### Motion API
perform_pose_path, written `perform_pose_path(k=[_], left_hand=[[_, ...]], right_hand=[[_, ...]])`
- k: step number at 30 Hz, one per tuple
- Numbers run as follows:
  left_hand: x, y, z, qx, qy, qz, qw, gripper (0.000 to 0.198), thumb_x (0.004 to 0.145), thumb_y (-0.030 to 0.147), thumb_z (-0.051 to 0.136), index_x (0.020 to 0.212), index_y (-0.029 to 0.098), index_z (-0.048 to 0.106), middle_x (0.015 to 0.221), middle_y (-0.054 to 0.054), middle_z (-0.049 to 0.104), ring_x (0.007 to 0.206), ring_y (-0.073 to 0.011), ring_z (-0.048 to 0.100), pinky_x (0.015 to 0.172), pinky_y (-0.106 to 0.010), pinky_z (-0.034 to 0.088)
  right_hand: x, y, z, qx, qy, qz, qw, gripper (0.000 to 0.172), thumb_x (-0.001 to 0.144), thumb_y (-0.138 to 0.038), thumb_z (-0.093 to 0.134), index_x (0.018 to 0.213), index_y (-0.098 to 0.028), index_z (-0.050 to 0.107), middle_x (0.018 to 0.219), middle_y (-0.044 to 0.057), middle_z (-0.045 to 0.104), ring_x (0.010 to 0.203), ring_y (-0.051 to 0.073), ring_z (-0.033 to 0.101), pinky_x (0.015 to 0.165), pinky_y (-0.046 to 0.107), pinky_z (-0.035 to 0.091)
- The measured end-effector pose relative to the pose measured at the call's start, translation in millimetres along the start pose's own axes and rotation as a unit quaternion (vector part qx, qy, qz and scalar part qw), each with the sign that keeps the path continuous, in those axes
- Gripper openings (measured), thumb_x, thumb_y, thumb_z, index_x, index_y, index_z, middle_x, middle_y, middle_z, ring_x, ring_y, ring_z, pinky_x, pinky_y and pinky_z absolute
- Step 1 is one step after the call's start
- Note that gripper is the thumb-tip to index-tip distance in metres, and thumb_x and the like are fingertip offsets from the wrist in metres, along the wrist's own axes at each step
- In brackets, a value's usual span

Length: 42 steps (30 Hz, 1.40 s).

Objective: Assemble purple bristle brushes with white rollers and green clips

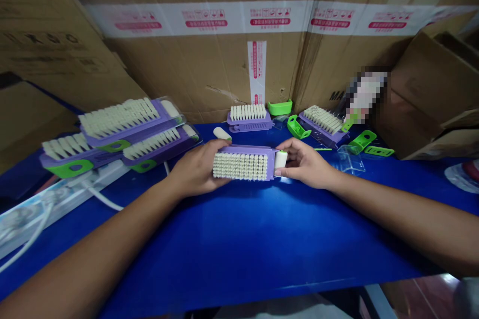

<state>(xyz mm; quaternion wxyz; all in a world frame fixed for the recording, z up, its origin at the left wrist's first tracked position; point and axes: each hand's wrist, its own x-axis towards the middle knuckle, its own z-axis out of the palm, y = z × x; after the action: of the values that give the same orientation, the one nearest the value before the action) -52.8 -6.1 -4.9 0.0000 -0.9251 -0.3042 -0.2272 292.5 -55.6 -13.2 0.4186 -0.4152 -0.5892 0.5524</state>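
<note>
A purple scrub brush (240,166) with pale bristles facing me is held over the front of the blue table. My left hand (198,167) is closed around its left end, thumb on top. At the right end, my right hand (305,163) pinches a white roller-like piece (280,159) against the brush's clear end; a bit of green shows at its top. Just behind my left thumb lies another white piece (221,133). Beyond the held brush, a second purple brush (249,117) rests bristles up beside a green end cap (280,107).
Several finished-looking brushes (119,117) are stacked at left near a white power strip (71,199) with cables. At right lie a brush (324,122), green caps (298,127) and clear plastic pieces (350,158). Cardboard boxes (194,70) wall the back; an open box (430,94) stands right.
</note>
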Motion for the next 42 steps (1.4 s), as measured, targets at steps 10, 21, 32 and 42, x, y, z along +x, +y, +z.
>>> perform_pose_path(k=[10,21,32,42], left_hand=[[0.3,0.6,1.5,-0.05,-0.036,-0.073,0.995,0.078,0.091,0.05,0.082,0.158,0.024,0.049,0.151,-0.02,0.074,0.123,-0.0424,0.083,0.094,-0.055,0.071],[1.2,2.1,-0.2,-0.041,-0.047,-0.079,0.995,0.078,0.092,0.052,0.079,0.157,0.024,0.045,0.151,-0.02,0.073,0.123,-0.0417,0.083,0.092,-0.054,0.071],[1.7,3.3,-1.4,-0.063,-0.055,-0.109,0.991,0.08,0.089,0.057,0.084,0.155,0.024,0.051,0.147,-0.019,0.076,0.122,-0.0409,0.083,0.094,-0.053,0.07],[3.0,2.3,-0.3,-0.085,-0.058,-0.107,0.989,0.081,0.088,0.06,0.083,0.152,0.023,0.051,0.144,-0.021,0.077,0.12,-0.042,0.083,0.093,-0.055,0.07]], right_hand=[[-0.3,-0.2,-1.6,-0.023,-0.012,0.004,1.0,0.069,0.064,-0.028,0.104,0.116,-0.026,0.058,0.105,0.002,0.077,0.095,0.019,0.078,0.081,0.035,0.067],[-3.2,2.4,-0.3,-0.069,-0.028,0.0,0.997,0.087,0.068,-0.026,0.096,0.142,-0.028,0.051,0.123,0.006,0.073,0.101,0.023,0.078,0.089,0.044,0.07],[-5.4,6.2,-1.4,-0.107,-0.037,-0.037,0.993,0.081,0.077,-0.022,0.092,0.149,-0.025,0.055,0.122,0.007,0.075,0.103,0.022,0.079,0.092,0.043,0.072],[-6.0,8.0,-2.6,-0.145,-0.009,-0.069,0.987,0.081,0.076,-0.025,0.092,0.152,-0.023,0.063,0.151,0.016,0.065,0.105,0.022,0.08,0.091,0.042,0.075]])
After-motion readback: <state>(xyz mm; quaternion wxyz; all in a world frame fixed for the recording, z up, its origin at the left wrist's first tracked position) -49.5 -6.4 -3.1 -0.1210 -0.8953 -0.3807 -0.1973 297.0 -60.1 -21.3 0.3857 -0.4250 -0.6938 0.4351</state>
